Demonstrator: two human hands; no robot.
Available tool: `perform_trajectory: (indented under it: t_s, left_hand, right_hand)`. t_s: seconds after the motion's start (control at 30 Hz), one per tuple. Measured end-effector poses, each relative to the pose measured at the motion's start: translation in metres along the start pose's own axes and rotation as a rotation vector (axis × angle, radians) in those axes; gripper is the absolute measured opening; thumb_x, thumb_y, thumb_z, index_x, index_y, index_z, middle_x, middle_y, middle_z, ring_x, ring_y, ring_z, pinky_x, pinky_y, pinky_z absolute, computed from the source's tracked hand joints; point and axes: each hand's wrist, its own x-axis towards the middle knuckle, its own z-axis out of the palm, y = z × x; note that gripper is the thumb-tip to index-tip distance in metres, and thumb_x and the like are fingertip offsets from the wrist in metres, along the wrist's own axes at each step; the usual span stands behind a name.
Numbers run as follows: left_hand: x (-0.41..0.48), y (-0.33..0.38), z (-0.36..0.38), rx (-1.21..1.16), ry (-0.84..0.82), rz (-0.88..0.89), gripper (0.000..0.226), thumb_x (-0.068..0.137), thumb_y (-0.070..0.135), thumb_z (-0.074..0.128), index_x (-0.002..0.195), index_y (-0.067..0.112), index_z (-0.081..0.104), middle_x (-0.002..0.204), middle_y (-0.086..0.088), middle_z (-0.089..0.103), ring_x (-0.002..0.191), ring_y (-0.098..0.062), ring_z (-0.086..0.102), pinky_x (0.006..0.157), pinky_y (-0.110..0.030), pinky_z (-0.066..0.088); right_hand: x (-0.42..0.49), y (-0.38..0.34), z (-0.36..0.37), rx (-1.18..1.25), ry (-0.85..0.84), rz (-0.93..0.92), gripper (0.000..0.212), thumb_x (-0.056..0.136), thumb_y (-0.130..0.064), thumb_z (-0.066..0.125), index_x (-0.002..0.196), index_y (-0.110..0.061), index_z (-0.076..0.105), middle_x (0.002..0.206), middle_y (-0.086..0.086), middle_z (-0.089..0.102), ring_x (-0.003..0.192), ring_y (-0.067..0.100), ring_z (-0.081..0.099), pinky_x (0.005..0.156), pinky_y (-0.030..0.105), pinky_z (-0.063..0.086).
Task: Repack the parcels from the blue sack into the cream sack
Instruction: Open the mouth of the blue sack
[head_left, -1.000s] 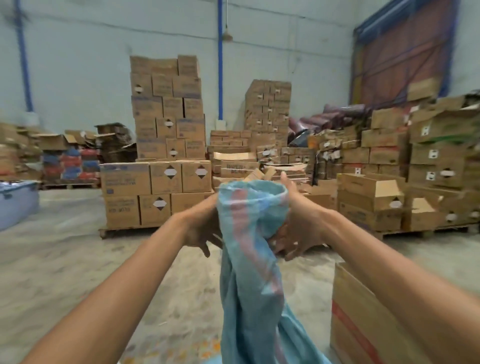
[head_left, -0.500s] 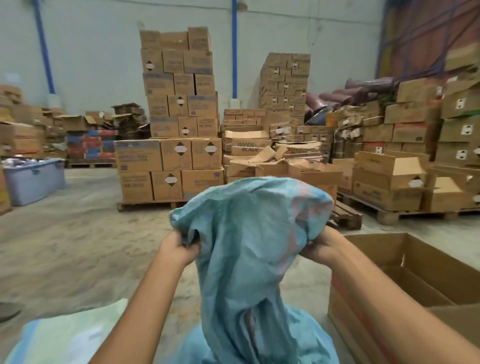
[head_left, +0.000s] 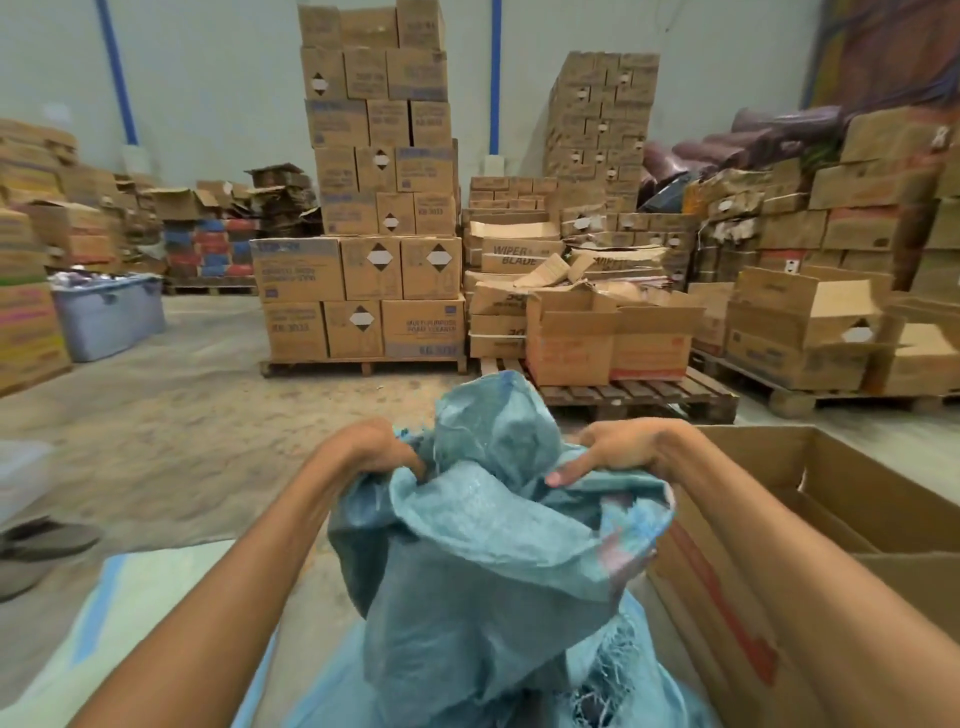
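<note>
Item, far left: a cream sack (head_left: 156, 587) with a blue stripe lay flat on the floor beside the person, apparently kept within reach to receive goods. Item, centre left: the left hand (head_left: 371, 449), fingers curled shut around a bunched edge of the blue sack (head_left: 483, 551). Item, centre: the blue sack stood upright between the forearms, its frayed mouth gathered and held high, seemingly so it could be pulled open. No parcels showed; contents hidden. Item, centre right: the right hand (head_left: 621, 449), fingers closed over the opposite edge, thumb pressed against the cloth. Item, right: an open cardboard box (head_left: 737, 618), touching the sack's side.
</note>
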Motion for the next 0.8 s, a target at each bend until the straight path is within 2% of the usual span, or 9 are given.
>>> perform_trajectory:
  t_s: [0.13,0.23,0.3,0.37,0.43,0.5,0.63,0.73,0.8]
  left_hand:
    - [0.007,-0.004,0.006,0.0,0.192,0.004,0.03,0.076,0.027,0.078,0.088,0.005,0.062,0.093,-0.013,0.066,0.076,-0.024,0.062,0.061,-0.03,0.047]
    - [0.008,-0.006,0.012,-0.313,0.153,-0.019,0.06,0.074,0.024,0.084,0.12,0.0,0.053,0.099,-0.012,0.063,0.083,-0.025,0.063,0.064,-0.034,0.052]
    - [0.002,0.0,0.024,-0.383,0.122,0.097,0.095,0.065,0.022,0.091,0.138,0.011,0.032,0.12,-0.011,0.056,0.101,-0.027,0.06,0.081,-0.04,0.055]
    - [0.003,0.009,0.036,-0.063,0.277,0.377,0.123,0.053,0.031,0.094,0.146,0.031,0.013,0.142,-0.005,0.041,0.128,-0.028,0.044,0.106,-0.048,0.041]
    - [0.009,0.018,0.046,0.145,0.325,0.604,0.128,0.045,0.053,0.09,0.147,0.039,0.014,0.153,0.003,0.03,0.141,-0.023,0.03,0.116,-0.05,0.028]
    - [0.012,0.028,0.052,0.025,0.165,0.616,0.115,0.05,0.066,0.083,0.145,0.037,0.024,0.15,0.007,0.037,0.137,-0.02,0.037,0.112,-0.047,0.036]
    - [0.008,0.041,0.067,-0.278,-0.005,0.506,0.063,0.081,0.035,0.073,0.131,0.019,0.04,0.119,0.003,0.059,0.106,-0.015,0.061,0.075,-0.025,0.051]
    - [0.014,0.041,0.07,-0.263,0.052,0.492,0.013,0.086,0.021,0.062,0.09,0.008,0.063,0.084,-0.007,0.068,0.075,-0.014,0.063,0.07,-0.045,0.055]
    - [0.013,0.039,0.063,-0.258,0.071,0.433,0.021,0.085,0.016,0.059,0.066,0.011,0.054,0.061,-0.002,0.054,0.053,-0.012,0.047,0.047,-0.033,0.043]
  right_hand:
    - [0.022,0.021,-0.012,-0.35,0.281,0.111,0.032,0.081,-0.022,0.076,0.106,-0.003,0.071,0.106,0.01,0.072,0.1,0.028,0.07,0.086,0.038,0.058]
    - [0.037,0.037,-0.017,0.031,0.289,0.139,0.019,0.085,-0.005,0.062,0.102,0.001,0.068,0.098,0.016,0.072,0.089,0.027,0.068,0.089,0.04,0.056]
    - [0.035,0.036,-0.009,0.239,0.168,0.091,0.016,0.089,0.002,0.051,0.082,-0.002,0.065,0.076,0.012,0.064,0.073,0.021,0.061,0.081,0.033,0.053]
    - [0.028,0.026,0.001,0.353,0.133,0.015,0.038,0.098,0.004,0.04,0.064,-0.003,0.055,0.064,0.008,0.051,0.06,0.017,0.05,0.061,0.022,0.049]
    - [0.015,0.011,0.008,0.512,0.133,-0.056,0.04,0.103,-0.002,0.034,0.066,-0.004,0.046,0.066,0.007,0.043,0.059,0.017,0.04,0.051,0.022,0.042]
    - [0.01,0.001,0.013,0.598,0.159,-0.146,0.036,0.105,-0.011,0.036,0.07,-0.007,0.044,0.07,0.007,0.043,0.059,0.016,0.042,0.041,0.02,0.042]
    - [0.014,-0.007,0.009,0.625,0.153,-0.157,0.03,0.1,-0.014,0.044,0.071,-0.014,0.044,0.062,0.001,0.048,0.052,0.012,0.047,0.043,0.02,0.041]
    - [0.013,-0.007,0.001,0.66,-0.015,-0.198,0.011,0.078,-0.007,0.054,0.069,-0.011,0.049,0.059,0.002,0.051,0.05,0.015,0.047,0.05,0.023,0.041]
    - [0.008,0.0,-0.011,0.624,-0.05,-0.24,0.016,0.08,-0.019,0.058,0.088,-0.005,0.062,0.084,0.011,0.066,0.071,0.024,0.059,0.068,0.031,0.05]
